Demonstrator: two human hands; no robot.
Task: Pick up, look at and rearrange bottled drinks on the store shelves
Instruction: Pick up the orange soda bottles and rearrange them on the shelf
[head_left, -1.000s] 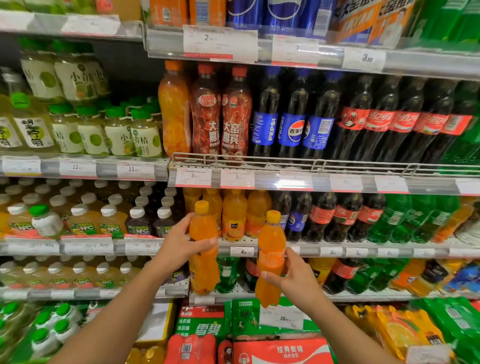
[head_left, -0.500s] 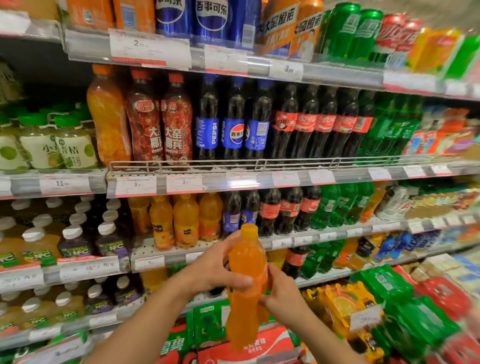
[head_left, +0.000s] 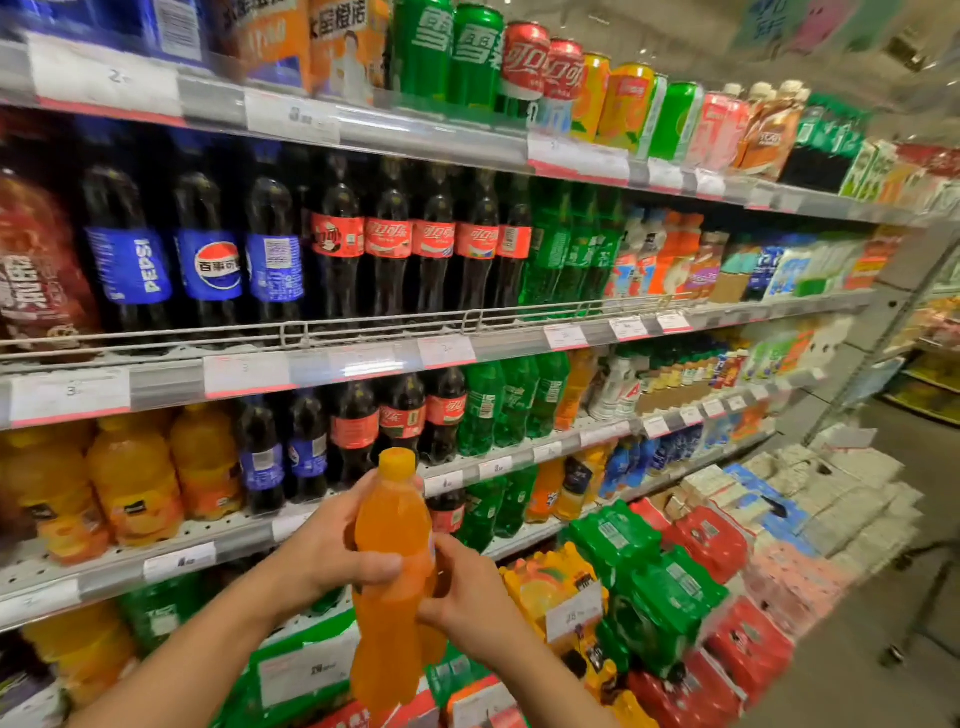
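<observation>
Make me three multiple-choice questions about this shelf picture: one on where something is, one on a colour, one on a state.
1. The large Pepsi bottles stand where, relative to the large red-labelled cola bottles?
A. To their left
B. To their right
C. One shelf below

2. What colour is the held bottle?
A. Green
B. Orange
C. Black

3. How is it held?
A. By one hand
B. Between both hands
C. Resting on the shelf

Answers: 1 A, the blue labels sit left of the red ones. 2 B, body and cap are orange. 3 B, the left hand and right hand both grip it.
</observation>
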